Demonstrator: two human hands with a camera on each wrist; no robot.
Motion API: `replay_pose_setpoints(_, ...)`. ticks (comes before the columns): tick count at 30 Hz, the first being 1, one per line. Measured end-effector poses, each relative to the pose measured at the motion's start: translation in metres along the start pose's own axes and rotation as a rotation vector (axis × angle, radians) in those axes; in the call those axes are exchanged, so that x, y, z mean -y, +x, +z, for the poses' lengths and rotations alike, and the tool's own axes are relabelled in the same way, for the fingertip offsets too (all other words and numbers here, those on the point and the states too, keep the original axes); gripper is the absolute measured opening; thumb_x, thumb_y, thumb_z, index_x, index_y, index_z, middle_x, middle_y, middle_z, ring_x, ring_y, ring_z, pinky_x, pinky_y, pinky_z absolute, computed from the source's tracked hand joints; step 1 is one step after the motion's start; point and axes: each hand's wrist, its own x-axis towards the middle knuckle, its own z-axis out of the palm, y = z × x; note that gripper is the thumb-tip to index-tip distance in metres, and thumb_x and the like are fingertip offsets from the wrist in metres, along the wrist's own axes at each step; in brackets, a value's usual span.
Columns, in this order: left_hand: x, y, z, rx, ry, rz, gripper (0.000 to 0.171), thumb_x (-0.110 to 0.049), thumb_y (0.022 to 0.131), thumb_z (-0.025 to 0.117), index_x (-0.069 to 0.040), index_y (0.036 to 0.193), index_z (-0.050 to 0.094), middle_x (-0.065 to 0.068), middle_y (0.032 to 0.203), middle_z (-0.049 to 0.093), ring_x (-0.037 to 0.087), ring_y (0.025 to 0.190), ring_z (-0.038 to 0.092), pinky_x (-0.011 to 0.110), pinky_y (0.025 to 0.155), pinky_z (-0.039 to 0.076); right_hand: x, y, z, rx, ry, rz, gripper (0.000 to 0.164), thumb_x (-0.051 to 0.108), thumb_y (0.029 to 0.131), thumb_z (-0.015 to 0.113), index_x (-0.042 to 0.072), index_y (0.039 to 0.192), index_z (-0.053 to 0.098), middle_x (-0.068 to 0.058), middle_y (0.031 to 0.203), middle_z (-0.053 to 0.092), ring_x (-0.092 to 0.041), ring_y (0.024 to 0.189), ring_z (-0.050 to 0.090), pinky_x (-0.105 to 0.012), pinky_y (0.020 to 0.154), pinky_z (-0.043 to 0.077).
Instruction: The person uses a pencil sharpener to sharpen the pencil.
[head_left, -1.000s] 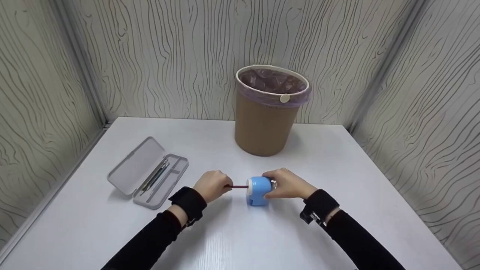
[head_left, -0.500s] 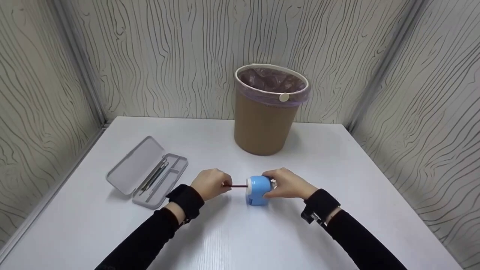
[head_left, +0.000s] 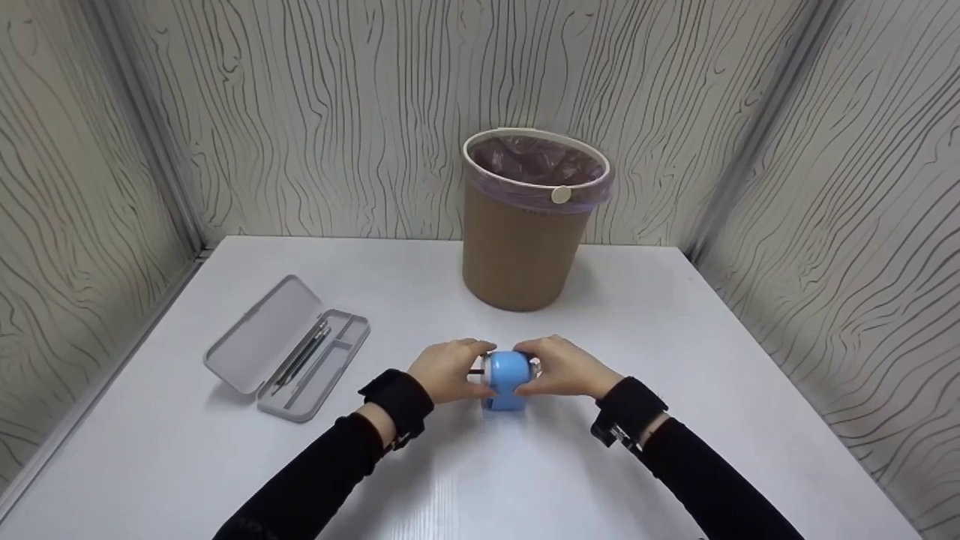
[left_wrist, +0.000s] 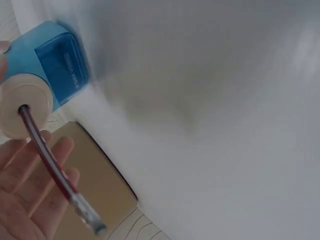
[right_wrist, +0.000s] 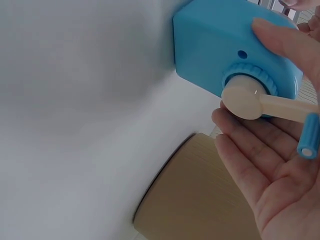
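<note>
A blue hand-crank pencil sharpener (head_left: pixel 508 371) stands on the white table between my two hands. A dark red pencil (left_wrist: pixel 50 161) sticks out of the hole in its cream front plate (left_wrist: pixel 25 97), and no fingers close round the pencil. My left hand (head_left: pixel 444 371) holds the sharpener's front end between thumb and fingers, with the pencil passing between them. From the other side my right hand (head_left: pixel 568 367) grips the body near the back, its thumb on one side and fingers on the other. The cream crank (left_wrist: pixel 10 107) side is hidden there, but the crank handle (right_wrist: pixel 308 136) shows in the right wrist view.
A grey pencil case (head_left: pixel 315 394) lies with its lid up at the left, several pencils (head_left: pixel 301 356) inside. Behind the sharpener stands a brown bin (head_left: pixel 521 255) lined with a purple bag. Patterned wall panels (head_left: pixel 337 112) enclose the table.
My left hand has let go of the pencil and moved right onto the sharpener's front end. The right hand keeps its grip on the sharpener.
</note>
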Motion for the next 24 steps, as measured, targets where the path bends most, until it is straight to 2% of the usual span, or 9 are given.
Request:
replay_pose_setpoints(6, -0.01, 0.009, 0.007, 0.039, 0.08, -0.017, 0.077, -0.041, 0.08, 0.088, -0.005, 0.14, 0.057, 0.012, 0.131, 0.07, 0.026, 0.116, 0.071, 0.04, 0.098, 0.059, 0.004, 0.005, 0.003, -0.015, 0.013, -0.056, 0.046, 0.022, 0.08, 0.085, 0.002, 0.119, 0.071, -0.01, 0.113, 0.078, -0.026, 0.105, 0.074, -0.044, 0.095, 0.06)
replay_pose_setpoints(13, -0.011, 0.011, 0.014, -0.003, 0.17, -0.01, 0.073, -0.047, 0.074, 0.09, -0.008, 0.128, 0.06, 0.009, 0.117, 0.074, 0.025, 0.102, 0.075, 0.039, 0.084, 0.063, 0.007, 0.01, 0.005, -0.029, 0.018, -0.079, 0.049, 0.021, 0.078, 0.085, 0.002, 0.12, 0.071, -0.009, 0.112, 0.078, -0.023, 0.102, 0.074, -0.034, 0.09, 0.06)
replay_pose_setpoints(17, -0.009, 0.012, 0.017, -0.005, 0.181, -0.026, 0.072, -0.049, 0.073, 0.09, -0.008, 0.124, 0.06, 0.009, 0.114, 0.074, 0.026, 0.097, 0.075, 0.04, 0.081, 0.063, 0.009, 0.012, 0.005, -0.025, 0.019, -0.065, 0.048, 0.021, 0.077, 0.085, 0.003, 0.12, 0.071, -0.009, 0.111, 0.078, -0.022, 0.1, 0.074, -0.031, 0.088, 0.059)
replay_pose_setpoints(24, -0.004, 0.01, 0.018, 0.001, 0.145, -0.022, 0.072, -0.053, 0.075, 0.087, -0.009, 0.124, 0.058, 0.009, 0.116, 0.075, 0.025, 0.102, 0.075, 0.041, 0.085, 0.063, 0.008, 0.011, 0.006, -0.023, 0.016, -0.052, 0.05, 0.022, 0.077, 0.087, 0.003, 0.121, 0.071, -0.01, 0.113, 0.078, -0.024, 0.102, 0.074, -0.038, 0.091, 0.06)
